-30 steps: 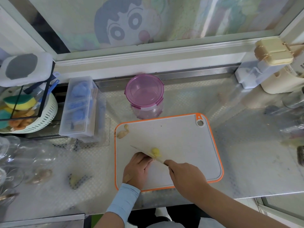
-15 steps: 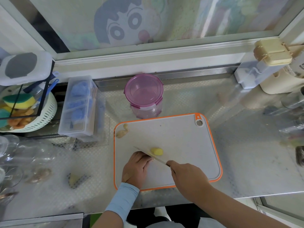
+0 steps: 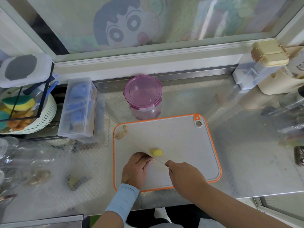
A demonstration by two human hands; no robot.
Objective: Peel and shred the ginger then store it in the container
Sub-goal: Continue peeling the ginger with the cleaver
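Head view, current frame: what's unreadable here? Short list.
- Knife: head view. The handle is buried in the right hand; only the thin blade shows.
- Left hand: head view. Its own curled fingers hide whether it touches the ginger piece.
- Pink container: head view. The tinted lid obscures any contents.
- Glassware: head view. It is blurred and cut off by the left edge.

The container (image 3: 143,96) stands behind the board (image 3: 181,145) bearing the ginger (image 3: 156,152).

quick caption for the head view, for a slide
Right hand holds a knife, left hand curled beside it, next to peeled ginger on the orange-rimmed cutting board, lidded pink container behind.
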